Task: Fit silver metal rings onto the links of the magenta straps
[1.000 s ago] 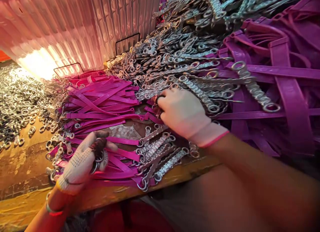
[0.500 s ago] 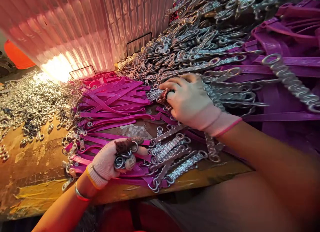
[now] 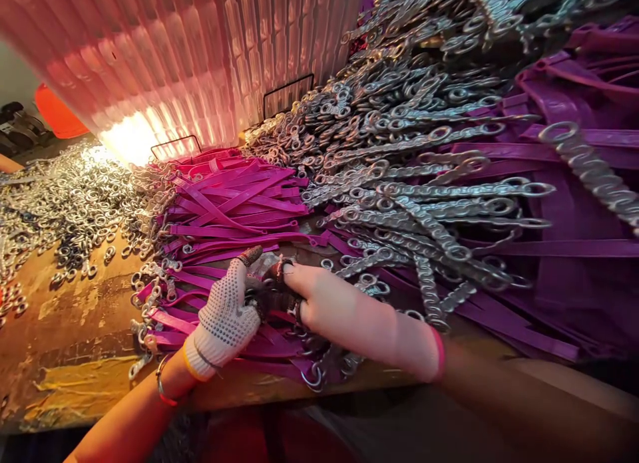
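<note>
Both hands — left [image 3: 227, 316], right [image 3: 344, 316] — pinch small metal rings [image 3: 267, 287] between them, over magenta straps [image 3: 224, 210].

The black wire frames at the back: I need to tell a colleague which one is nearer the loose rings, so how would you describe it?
Start at the ribbed pink panel behind the bench. Two black wire frames stand at its foot; take the left frame, just below the bright glare, by the heap of loose rings. Unlike the right frame, it sits lower and behind the pink straps, not the chains.
</note>
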### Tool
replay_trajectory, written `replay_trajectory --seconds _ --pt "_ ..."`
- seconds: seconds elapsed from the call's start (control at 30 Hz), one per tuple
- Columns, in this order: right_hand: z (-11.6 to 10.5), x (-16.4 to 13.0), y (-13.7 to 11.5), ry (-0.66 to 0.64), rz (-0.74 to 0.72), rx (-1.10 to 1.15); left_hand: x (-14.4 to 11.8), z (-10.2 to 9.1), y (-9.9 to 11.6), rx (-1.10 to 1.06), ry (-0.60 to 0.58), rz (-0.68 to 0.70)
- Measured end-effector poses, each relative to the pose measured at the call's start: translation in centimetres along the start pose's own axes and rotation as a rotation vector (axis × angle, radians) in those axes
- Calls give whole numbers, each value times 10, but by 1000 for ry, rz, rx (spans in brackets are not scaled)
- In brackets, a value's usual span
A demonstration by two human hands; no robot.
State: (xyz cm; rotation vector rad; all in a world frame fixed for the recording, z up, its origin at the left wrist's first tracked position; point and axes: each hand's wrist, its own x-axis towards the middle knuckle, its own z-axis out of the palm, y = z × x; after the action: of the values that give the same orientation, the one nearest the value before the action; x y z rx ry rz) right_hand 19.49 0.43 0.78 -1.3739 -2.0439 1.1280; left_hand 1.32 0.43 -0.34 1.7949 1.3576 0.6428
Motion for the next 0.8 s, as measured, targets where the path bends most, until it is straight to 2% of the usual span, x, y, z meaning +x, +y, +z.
replay_trajectory --seconds 0.1,0.2,0.3,0.37,0.47,0.57,0.7,0.77,0.8 --pt "-1 -3 1 -55 93 145 0 2 0 -147 18 -53" --pt "-3 -6 5 -8 66 288 -1 2 3 -450 -103 -199" --pt "-2 -7 8 62 73 274 -2 2 8 -663 -168 -311" --pt "1 -5 7 66 104 146 -3 2 11 -702 -130 -305" --pt "4 -4 -1 31 145 -223 0 3 15 -675 -108 -265" --pt "2 -7 -12 -37 91 -504 4 4 16 -711 -96 -305" --pt "1 -14 -20 -64 -24 -676 11 5 15 -860 -106 -444" --pt "0 -15 -19 -64 12 -668 17 2 13 -837 -158 -455" --pt "-1 -14 -17 -56 69 -629 23 0 12 -745 -185 -406"
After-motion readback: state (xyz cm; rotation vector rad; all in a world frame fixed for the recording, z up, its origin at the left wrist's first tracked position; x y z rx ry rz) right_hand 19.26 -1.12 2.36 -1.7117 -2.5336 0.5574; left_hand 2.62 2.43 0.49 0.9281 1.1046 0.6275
